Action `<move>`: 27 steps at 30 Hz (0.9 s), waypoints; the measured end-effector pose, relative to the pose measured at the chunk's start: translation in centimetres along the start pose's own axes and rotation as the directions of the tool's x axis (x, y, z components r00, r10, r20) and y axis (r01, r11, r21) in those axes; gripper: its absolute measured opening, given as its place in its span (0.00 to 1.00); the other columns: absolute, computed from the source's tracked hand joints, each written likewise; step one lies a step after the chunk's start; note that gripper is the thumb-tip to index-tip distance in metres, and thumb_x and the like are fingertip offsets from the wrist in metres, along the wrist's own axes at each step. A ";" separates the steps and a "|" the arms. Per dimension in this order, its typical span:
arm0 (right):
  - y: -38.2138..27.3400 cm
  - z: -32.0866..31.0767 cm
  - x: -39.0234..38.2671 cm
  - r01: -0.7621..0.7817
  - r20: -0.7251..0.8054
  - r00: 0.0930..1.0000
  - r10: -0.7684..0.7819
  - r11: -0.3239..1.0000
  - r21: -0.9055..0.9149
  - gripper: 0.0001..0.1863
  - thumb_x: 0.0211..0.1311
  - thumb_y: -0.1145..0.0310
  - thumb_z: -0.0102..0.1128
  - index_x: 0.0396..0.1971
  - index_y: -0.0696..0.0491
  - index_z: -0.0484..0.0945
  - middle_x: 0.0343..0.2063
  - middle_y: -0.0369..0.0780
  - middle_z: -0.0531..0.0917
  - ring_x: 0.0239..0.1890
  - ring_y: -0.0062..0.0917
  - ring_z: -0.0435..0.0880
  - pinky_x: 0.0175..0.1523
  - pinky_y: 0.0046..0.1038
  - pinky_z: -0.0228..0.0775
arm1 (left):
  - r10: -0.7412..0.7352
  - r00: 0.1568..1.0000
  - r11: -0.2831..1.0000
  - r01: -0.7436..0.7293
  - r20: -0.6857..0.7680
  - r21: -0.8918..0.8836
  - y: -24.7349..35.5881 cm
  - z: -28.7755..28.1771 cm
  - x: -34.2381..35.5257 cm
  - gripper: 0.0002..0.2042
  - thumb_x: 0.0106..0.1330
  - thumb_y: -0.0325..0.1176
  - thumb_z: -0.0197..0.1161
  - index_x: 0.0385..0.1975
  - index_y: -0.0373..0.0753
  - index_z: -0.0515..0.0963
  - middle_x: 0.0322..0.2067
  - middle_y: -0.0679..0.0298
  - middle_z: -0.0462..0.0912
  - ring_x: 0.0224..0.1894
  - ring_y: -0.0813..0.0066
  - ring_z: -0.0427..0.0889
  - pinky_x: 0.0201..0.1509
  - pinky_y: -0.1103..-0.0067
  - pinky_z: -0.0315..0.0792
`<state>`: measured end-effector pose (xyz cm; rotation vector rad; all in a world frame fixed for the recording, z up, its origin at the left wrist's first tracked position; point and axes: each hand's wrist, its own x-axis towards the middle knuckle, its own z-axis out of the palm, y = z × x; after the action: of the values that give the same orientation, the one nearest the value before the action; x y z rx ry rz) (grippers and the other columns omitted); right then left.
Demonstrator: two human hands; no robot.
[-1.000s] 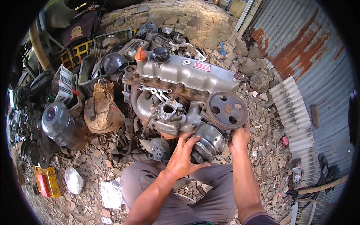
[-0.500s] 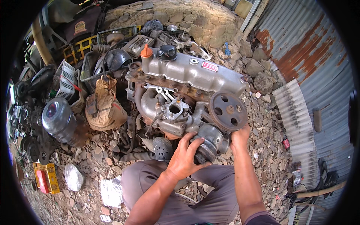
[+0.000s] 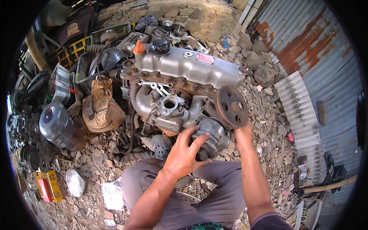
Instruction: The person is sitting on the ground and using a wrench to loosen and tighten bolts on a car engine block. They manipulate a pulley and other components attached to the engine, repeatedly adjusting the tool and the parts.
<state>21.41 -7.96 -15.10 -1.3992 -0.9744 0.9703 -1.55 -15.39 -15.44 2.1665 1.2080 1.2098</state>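
My left hand [image 3: 182, 154] is wrapped over a cylindrical grey metal engine part [image 3: 213, 129] at the near side of a large engine. My right hand [image 3: 243, 137] reaches up under a rusty grooved pulley [image 3: 232, 107] with round holes; its fingers are hidden there. The pulley stands tilted, close to the cylindrical part. Behind lies the engine's silver valve cover [image 3: 180, 64], with an orange cap [image 3: 139, 47] and a black cap [image 3: 159, 46]. Several wrenches [image 3: 158, 87] rest above the manifold, beside a flanged round opening [image 3: 169, 103].
Broken stone covers the ground. On the left are a large clear plastic bottle [image 3: 56, 122], a torn brown sack [image 3: 102, 109], a white basket [image 3: 61, 85] and a yellow crate [image 3: 53, 186]. A corrugated metal wall [image 3: 303, 46] rises at the right, a stone wall [image 3: 184, 17] behind.
The whole view has shifted, so the engine sits further left and higher. The pulley has turned slightly, showing more of its grooved rim. Both hands stay at the same parts.
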 end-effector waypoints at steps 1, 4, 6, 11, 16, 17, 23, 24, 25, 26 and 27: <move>-0.1 -0.2 0.1 0.014 0.004 1.000 -0.014 0.999 -0.041 0.18 0.66 0.69 0.63 0.52 0.62 0.77 0.46 0.41 0.83 0.44 0.22 0.80 0.51 0.25 0.70 | 0.005 1.000 1.000 -0.005 -0.005 0.008 0.1 -0.1 0.3 0.47 0.37 0.40 0.85 0.62 0.47 0.67 0.61 0.49 0.64 0.61 0.43 0.69 0.63 0.58 0.72; -1.0 -0.4 0.1 0.023 -0.020 0.999 -0.025 0.996 -0.086 0.17 0.67 0.70 0.60 0.53 0.61 0.75 0.41 0.41 0.84 0.40 0.21 0.81 0.46 0.23 0.72 | -0.057 0.998 0.998 0.057 -0.010 -0.009 0.8 -0.9 1.1 0.49 0.35 0.42 0.86 0.63 0.45 0.67 0.60 0.48 0.65 0.61 0.43 0.69 0.62 0.58 0.72; -2.7 -0.1 -0.7 -0.018 -0.097 0.995 0.016 1.000 -0.021 0.17 0.68 0.70 0.60 0.52 0.61 0.74 0.38 0.40 0.84 0.39 0.21 0.81 0.45 0.23 0.71 | -0.117 0.993 0.992 0.117 -0.007 -0.037 0.8 -1.4 1.5 0.49 0.36 0.42 0.86 0.63 0.46 0.67 0.61 0.49 0.65 0.61 0.44 0.69 0.62 0.59 0.73; -3.3 -3.7 0.3 0.132 -0.237 0.953 -0.188 0.963 -0.234 0.15 0.68 0.67 0.63 0.48 0.59 0.73 0.37 0.39 0.82 0.38 0.22 0.80 0.44 0.24 0.72 | -0.170 0.985 0.984 0.168 -0.023 -0.061 0.7 -1.5 2.2 0.48 0.36 0.43 0.85 0.63 0.48 0.67 0.62 0.51 0.66 0.63 0.46 0.69 0.64 0.59 0.71; -6.1 -1.9 -1.2 0.545 0.244 0.839 -0.487 0.739 -0.396 0.15 0.68 0.65 0.64 0.50 0.56 0.76 0.43 0.40 0.83 0.47 0.25 0.80 0.52 0.27 0.71 | -0.151 0.987 0.987 0.148 -0.046 -0.059 0.3 -2.3 2.5 0.48 0.36 0.42 0.86 0.64 0.48 0.68 0.62 0.51 0.66 0.63 0.46 0.70 0.64 0.60 0.71; -6.2 -1.5 -1.3 0.550 0.259 0.835 -0.486 0.721 -0.422 0.15 0.69 0.66 0.62 0.51 0.57 0.76 0.45 0.41 0.83 0.48 0.26 0.81 0.53 0.28 0.71 | -0.151 0.987 0.986 0.148 -0.047 -0.073 0.1 -2.5 2.6 0.49 0.35 0.42 0.86 0.64 0.47 0.68 0.62 0.51 0.67 0.63 0.46 0.71 0.65 0.61 0.71; -6.3 -2.0 -1.8 0.537 0.290 0.843 -0.453 0.745 -0.396 0.19 0.76 0.66 0.51 0.60 0.59 0.69 0.52 0.44 0.82 0.50 0.26 0.82 0.58 0.31 0.72 | -0.165 0.986 0.974 0.166 0.020 -0.153 -1.4 -4.1 3.1 0.49 0.40 0.42 0.84 0.67 0.51 0.65 0.66 0.46 0.62 0.65 0.43 0.68 0.66 0.61 0.70; -6.6 -2.1 -2.0 0.528 0.273 0.849 -0.453 0.750 -0.397 0.20 0.76 0.65 0.50 0.62 0.59 0.67 0.51 0.44 0.82 0.49 0.26 0.82 0.57 0.31 0.72 | -0.152 0.988 0.978 0.153 0.020 -0.142 -1.7 -4.4 3.3 0.49 0.40 0.42 0.84 0.67 0.51 0.65 0.66 0.47 0.62 0.65 0.43 0.69 0.66 0.61 0.70; -6.9 -2.2 -2.3 0.520 0.257 0.854 -0.453 0.755 -0.399 0.22 0.77 0.63 0.49 0.63 0.59 0.66 0.50 0.44 0.83 0.48 0.25 0.82 0.57 0.30 0.72 | -0.153 0.988 0.979 0.155 0.027 -0.129 -1.9 -4.7 3.4 0.49 0.40 0.42 0.84 0.67 0.51 0.65 0.66 0.47 0.62 0.64 0.43 0.69 0.66 0.61 0.70; -7.2 -2.3 -2.5 0.513 0.241 0.858 -0.453 0.760 -0.399 0.23 0.78 0.62 0.48 0.64 0.59 0.65 0.50 0.44 0.83 0.47 0.24 0.82 0.56 0.30 0.72 | -0.154 0.987 0.981 0.157 0.033 -0.114 -2.1 -5.0 3.5 0.49 0.40 0.41 0.84 0.67 0.51 0.65 0.66 0.47 0.62 0.64 0.43 0.69 0.66 0.61 0.70; -7.6 -2.5 -2.7 0.474 0.229 0.880 -0.416 0.790 -0.389 0.24 0.78 0.60 0.48 0.64 0.59 0.65 0.48 0.44 0.84 0.46 0.23 0.82 0.55 0.29 0.72 | -0.156 0.987 0.982 0.159 0.039 -0.100 -2.2 -5.3 3.6 0.49 0.40 0.41 0.84 0.67 0.51 0.65 0.66 0.47 0.62 0.64 0.43 0.69 0.66 0.61 0.70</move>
<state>22.63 -10.97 -7.30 -1.3735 -1.6160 0.5015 -6.11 -11.57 -12.10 1.9688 1.2502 1.1425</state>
